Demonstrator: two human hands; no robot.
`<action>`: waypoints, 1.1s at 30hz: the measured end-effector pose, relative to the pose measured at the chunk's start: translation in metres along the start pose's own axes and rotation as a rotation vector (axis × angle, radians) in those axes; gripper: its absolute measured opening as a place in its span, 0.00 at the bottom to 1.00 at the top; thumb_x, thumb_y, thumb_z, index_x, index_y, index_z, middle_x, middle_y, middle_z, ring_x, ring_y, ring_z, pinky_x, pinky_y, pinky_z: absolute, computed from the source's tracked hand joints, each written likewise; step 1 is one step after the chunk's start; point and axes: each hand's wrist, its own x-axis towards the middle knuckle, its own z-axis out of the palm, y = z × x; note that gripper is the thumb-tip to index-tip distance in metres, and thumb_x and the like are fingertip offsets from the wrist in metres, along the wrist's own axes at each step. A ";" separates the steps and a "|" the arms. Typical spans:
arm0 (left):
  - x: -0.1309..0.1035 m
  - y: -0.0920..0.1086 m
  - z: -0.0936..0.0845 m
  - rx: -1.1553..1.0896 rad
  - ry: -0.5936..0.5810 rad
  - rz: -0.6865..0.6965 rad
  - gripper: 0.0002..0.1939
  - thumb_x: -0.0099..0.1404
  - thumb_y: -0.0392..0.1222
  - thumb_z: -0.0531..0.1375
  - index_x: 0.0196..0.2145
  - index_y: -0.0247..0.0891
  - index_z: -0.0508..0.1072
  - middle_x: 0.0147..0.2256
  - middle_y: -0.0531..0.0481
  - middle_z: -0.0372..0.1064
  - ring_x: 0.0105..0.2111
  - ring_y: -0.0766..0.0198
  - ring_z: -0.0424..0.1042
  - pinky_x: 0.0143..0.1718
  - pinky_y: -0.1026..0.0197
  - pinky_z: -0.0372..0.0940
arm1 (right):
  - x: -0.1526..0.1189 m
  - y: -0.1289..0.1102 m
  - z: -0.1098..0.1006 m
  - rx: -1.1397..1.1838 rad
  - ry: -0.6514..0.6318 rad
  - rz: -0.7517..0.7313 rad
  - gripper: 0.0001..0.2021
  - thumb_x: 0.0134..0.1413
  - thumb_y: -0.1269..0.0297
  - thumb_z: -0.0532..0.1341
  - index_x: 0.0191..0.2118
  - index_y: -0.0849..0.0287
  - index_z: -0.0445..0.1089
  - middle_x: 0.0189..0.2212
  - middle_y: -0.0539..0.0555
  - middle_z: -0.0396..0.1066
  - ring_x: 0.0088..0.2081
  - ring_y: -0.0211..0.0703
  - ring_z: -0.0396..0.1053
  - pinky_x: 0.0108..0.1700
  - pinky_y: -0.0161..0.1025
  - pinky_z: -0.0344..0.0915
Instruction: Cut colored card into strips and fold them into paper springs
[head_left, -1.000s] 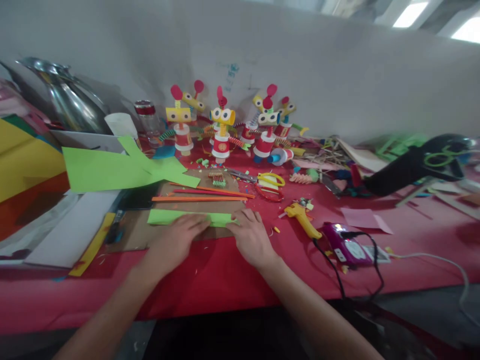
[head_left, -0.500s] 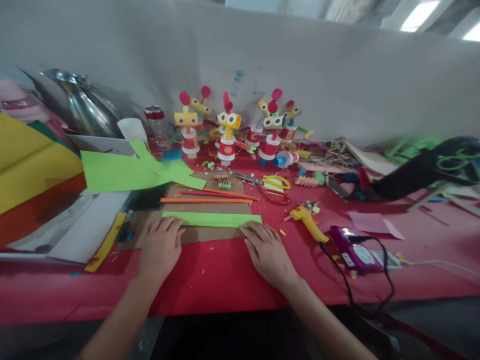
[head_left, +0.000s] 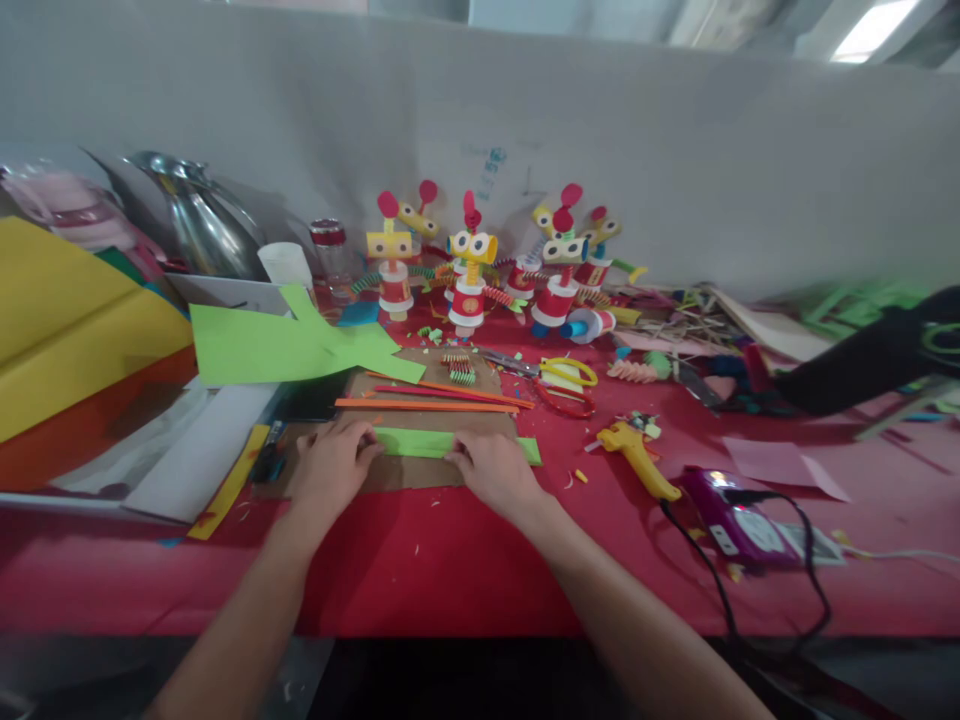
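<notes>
A bright green paper strip (head_left: 416,443) lies across a piece of brown cardboard (head_left: 420,474). My left hand (head_left: 335,466) covers the strip's left end, thumb and fingers pinched together on it. Further right along the strip, my right hand (head_left: 495,470) grips it with bent fingers, and the right end sticks out beyond the knuckles. The fingertips are partly hidden, as is the strip beneath them. Just behind lie narrow orange paper strips (head_left: 427,406) and a small folded paper spring (head_left: 459,368).
Scissors (head_left: 562,380), a yellow glue gun (head_left: 637,460) and a purple box (head_left: 739,520) with a black cable are on the right. Several paper-cup figures (head_left: 468,300) stand at the back. A larger green paper sheet (head_left: 255,345) and a utility knife (head_left: 270,455) are at left.
Both hands have closed from resting flat to pinching the green strip. The right hand has slid inward along it, towards the left. The view has shifted slightly.
</notes>
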 end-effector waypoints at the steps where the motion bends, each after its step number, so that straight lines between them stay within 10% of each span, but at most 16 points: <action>1: 0.000 -0.001 0.000 -0.027 -0.003 -0.014 0.06 0.64 0.43 0.56 0.36 0.42 0.71 0.41 0.46 0.74 0.44 0.53 0.69 0.42 0.51 0.58 | 0.001 0.000 0.003 0.009 -0.003 -0.001 0.07 0.61 0.59 0.59 0.38 0.54 0.72 0.34 0.53 0.76 0.36 0.45 0.73 0.35 0.37 0.58; 11: -0.002 -0.016 0.006 -0.127 0.100 -0.011 0.08 0.61 0.34 0.55 0.36 0.41 0.73 0.41 0.47 0.71 0.43 0.57 0.69 0.44 0.55 0.62 | -0.011 0.045 0.005 -0.058 0.126 0.066 0.08 0.61 0.58 0.59 0.35 0.57 0.69 0.34 0.54 0.73 0.35 0.43 0.70 0.31 0.35 0.55; 18: -0.020 -0.005 0.005 0.161 0.168 0.250 0.16 0.59 0.28 0.51 0.34 0.38 0.78 0.39 0.44 0.73 0.46 0.53 0.68 0.50 0.52 0.62 | -0.021 0.073 0.011 0.252 0.146 -0.070 0.03 0.57 0.70 0.60 0.33 0.58 0.69 0.32 0.52 0.70 0.35 0.40 0.67 0.37 0.34 0.59; 24: -0.049 0.005 0.013 0.280 0.226 0.222 0.20 0.65 0.34 0.48 0.49 0.31 0.74 0.50 0.37 0.70 0.48 0.49 0.69 0.51 0.48 0.60 | -0.024 0.078 0.011 0.230 0.178 0.033 0.04 0.57 0.66 0.60 0.31 0.57 0.69 0.29 0.51 0.70 0.34 0.41 0.66 0.33 0.34 0.57; 33: -0.055 0.019 0.004 0.351 0.162 0.184 0.23 0.70 0.49 0.46 0.58 0.46 0.67 0.49 0.41 0.69 0.51 0.46 0.66 0.58 0.40 0.51 | -0.027 0.090 0.003 0.309 0.140 0.006 0.03 0.52 0.71 0.62 0.30 0.58 0.69 0.27 0.49 0.70 0.30 0.38 0.66 0.32 0.32 0.56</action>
